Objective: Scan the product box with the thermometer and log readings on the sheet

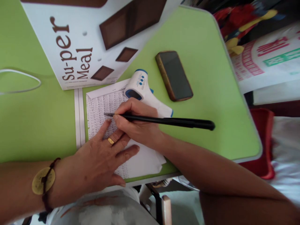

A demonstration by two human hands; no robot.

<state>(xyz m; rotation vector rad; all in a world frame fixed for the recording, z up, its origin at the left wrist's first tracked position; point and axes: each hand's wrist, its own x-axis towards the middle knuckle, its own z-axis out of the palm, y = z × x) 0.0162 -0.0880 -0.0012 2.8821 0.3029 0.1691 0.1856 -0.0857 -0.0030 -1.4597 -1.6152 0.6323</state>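
My right hand (138,122) pinches a long black pen (178,122), its tip resting on a sheet of paper (95,107) covered in rows of small handwriting. Flat on the lower part of that paper lies my left hand (105,156), fingers spread, with a gold ring and a corded bracelet bearing a round disc. The left index fingertip is close below the pen tip. A white and blue infrared thermometer (138,82) lies across the paper's upper right corner, its handle partly behind my right hand. My left hand hides much of the writing.
A white box (79,34) printed "Su-per Meal" stands behind the paper on the green table (215,93). Right of the thermometer lies a phone (175,75) in a brown case. A white cable (28,74) curls at left. Beyond the right edge are a printed bag (264,59) and a red container (262,143).
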